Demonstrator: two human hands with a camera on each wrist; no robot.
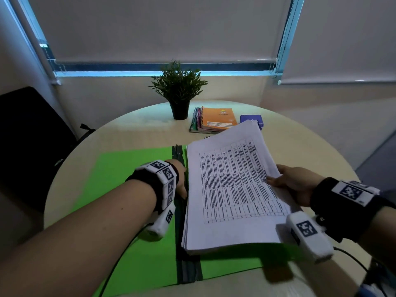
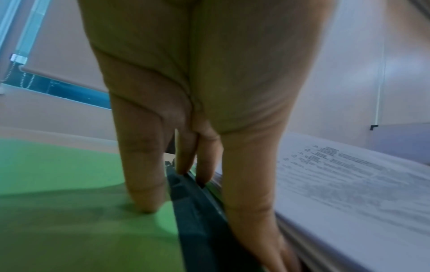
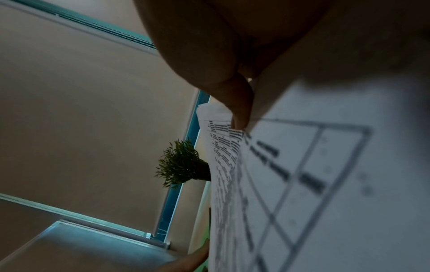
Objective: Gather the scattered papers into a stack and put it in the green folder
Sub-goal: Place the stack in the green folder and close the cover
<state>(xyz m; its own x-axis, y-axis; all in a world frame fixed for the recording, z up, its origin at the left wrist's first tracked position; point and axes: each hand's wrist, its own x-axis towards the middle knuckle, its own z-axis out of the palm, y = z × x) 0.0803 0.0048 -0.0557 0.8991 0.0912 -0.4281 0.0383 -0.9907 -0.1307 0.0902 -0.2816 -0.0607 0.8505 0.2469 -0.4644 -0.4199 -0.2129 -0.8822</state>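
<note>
The green folder (image 1: pixel 120 172) lies open on the round table, its dark spine (image 1: pixel 179 221) running down the middle. A thick stack of printed papers (image 1: pixel 231 189) sits tilted over the folder's right half, left edge down by the spine and right edge raised. My right hand (image 1: pixel 293 183) pinches the stack's right edge, thumb (image 3: pixel 239 103) on top and fingers hidden underneath. My left hand (image 1: pixel 182 179) stands with straight fingers (image 2: pixel 144 174) touching the folder (image 2: pixel 58 174) and the spine, one finger lying against the stack's (image 2: pixel 349 193) left edge.
At the table's (image 1: pixel 300 142) far side stand a potted plant (image 1: pixel 179 91), a pile of spiral notebooks (image 1: pixel 214 120) and a small blue object (image 1: pixel 252 120). A black chair (image 1: pixel 27 136) is at the left. A cable (image 1: pixel 351 258) trails from my right wrist.
</note>
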